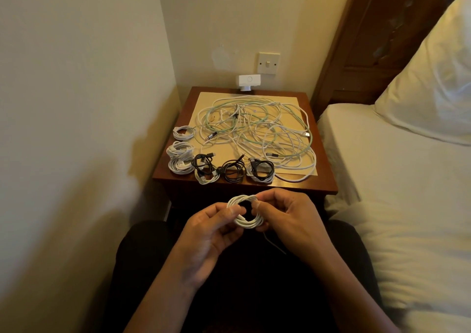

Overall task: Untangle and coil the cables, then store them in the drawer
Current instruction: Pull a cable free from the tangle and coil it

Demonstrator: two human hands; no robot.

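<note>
In front of the bedside table I hold a small white cable coil (248,221) between both hands. My left hand (211,233) pinches its left side with thumb and fingers. My right hand (285,218) grips its right side, and a loose tail hangs below. On the table a tangled pile of white and pale green cables (257,128) covers a beige mat (293,103). Several finished coils lie along the left and front edges: white coils (179,158), black coils (232,170). The drawer is hidden behind my hands.
The wooden bedside table (323,179) stands in a corner, wall on the left, bed with white sheet (382,169) and pillow (433,77) on the right. A white device (249,80) sits at the table's back edge under a wall switch (268,63).
</note>
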